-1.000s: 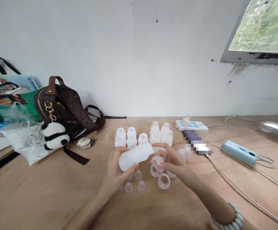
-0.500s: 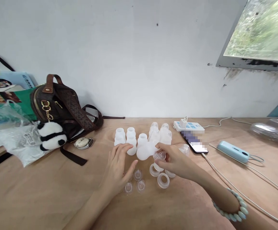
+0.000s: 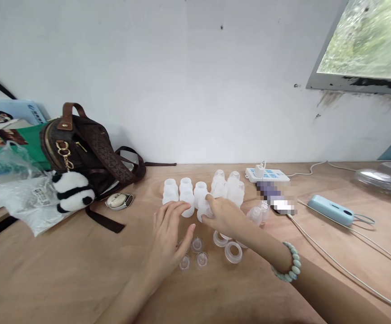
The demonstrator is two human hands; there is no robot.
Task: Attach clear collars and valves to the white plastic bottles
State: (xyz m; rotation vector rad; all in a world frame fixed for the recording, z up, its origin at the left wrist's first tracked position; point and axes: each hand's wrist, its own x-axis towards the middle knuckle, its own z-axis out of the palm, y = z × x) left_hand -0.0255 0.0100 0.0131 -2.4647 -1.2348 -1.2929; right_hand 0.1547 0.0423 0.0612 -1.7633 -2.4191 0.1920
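My right hand (image 3: 225,217) closes its thumb and fingers around a small translucent white bottle (image 3: 202,212); the hand hides part of it. Directly behind stands another white bottle (image 3: 200,189) with an open mouth. Open and empty, my left hand (image 3: 168,236) hovers with its thumb apart, close to two upright white bottles (image 3: 186,200). Several clear nipple-like pieces (image 3: 201,259) lie by the left thumb. Below my right forearm are translucent rings (image 3: 233,253), some partly covered. Bottles with clear domed tops (image 3: 235,189) stand behind the right hand.
Clear domed caps (image 3: 255,215) sit right of the right hand. Farther right are a phone (image 3: 271,194), a power strip (image 3: 276,175), a blue device (image 3: 330,209) and cables. A backpack (image 3: 94,148), panda plush (image 3: 73,192) and mouse (image 3: 117,200) are on the left.
My right hand has moved left and now covers more of the white bottle, which looked tilted before. The domed caps on the right show more fully. My left hand stays nearly in place.
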